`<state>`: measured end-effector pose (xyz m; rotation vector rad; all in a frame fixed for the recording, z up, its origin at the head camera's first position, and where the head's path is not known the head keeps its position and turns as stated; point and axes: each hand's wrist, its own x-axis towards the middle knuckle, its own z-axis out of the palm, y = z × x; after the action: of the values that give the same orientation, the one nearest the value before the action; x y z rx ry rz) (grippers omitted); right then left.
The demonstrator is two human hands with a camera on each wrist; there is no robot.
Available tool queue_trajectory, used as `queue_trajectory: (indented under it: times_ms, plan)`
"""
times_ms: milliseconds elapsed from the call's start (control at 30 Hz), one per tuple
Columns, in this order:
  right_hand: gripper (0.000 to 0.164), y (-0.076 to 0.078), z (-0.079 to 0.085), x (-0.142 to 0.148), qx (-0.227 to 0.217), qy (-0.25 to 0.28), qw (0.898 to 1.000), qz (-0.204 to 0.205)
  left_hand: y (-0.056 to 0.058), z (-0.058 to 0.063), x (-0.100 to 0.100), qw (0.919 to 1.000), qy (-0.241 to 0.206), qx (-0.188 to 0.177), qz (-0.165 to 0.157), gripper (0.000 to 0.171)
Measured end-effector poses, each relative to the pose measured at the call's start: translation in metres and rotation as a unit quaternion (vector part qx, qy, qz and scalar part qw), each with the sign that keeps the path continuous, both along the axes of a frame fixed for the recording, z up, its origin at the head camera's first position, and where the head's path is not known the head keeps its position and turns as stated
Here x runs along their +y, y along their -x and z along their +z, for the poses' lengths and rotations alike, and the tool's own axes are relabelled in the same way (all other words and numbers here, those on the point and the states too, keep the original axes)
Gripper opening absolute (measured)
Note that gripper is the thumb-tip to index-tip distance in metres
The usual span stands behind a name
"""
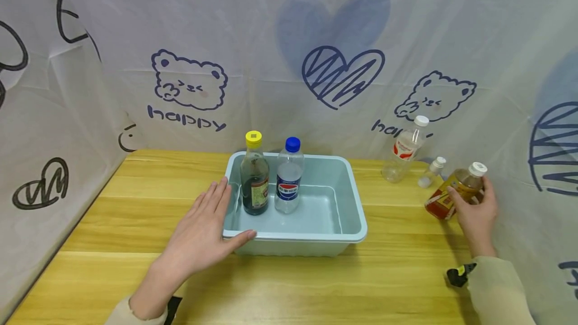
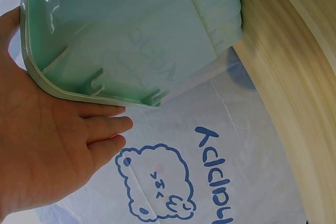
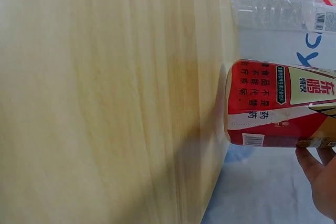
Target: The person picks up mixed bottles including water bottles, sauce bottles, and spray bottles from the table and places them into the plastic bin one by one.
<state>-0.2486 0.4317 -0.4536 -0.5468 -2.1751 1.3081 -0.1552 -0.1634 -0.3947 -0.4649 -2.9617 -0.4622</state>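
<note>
My left hand (image 1: 203,227) rests with straight fingers along the left rim of a light blue plastic basin (image 1: 298,237), its thumb over the front corner. Inside the basin stand a yellow-capped bottle of dark liquid (image 1: 255,184) and a clear blue-capped bottle (image 1: 289,184). At the right, my right hand (image 1: 478,217) grips a white-capped drink bottle (image 1: 453,189) with a red and yellow label, thumb on the near side. That bottle leans in the head view, its base close over the table. The right wrist view shows its red label (image 3: 273,108) and my fingertips beneath it.
Behind the held bottle stand a clear white-capped bottle (image 1: 404,152) and a small clear bottle (image 1: 432,172). The wooden table (image 1: 135,204) meets a white printed cloth (image 1: 262,39) at the back and sides.
</note>
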Motion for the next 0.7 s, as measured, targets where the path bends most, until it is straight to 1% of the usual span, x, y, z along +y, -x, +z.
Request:
queue_trajectory:
  times_ms: [233,400,700]
  plan:
    - [0.082,-0.003,0.006,-0.005,0.012,0.003,1.000,-0.003,0.000,0.000,0.000,1.0000,0.000,0.001,0.000,0.122]
    - [0.082,-0.006,0.010,-0.009,0.039,0.009,0.999,0.004,0.000,0.000,0.001,1.0000,0.000,0.000,0.000,0.122]
    - [0.081,-0.011,0.025,-0.023,0.083,-0.001,0.996,0.030,0.000,0.000,0.000,1.0000,-0.002,0.000,0.000,0.122]
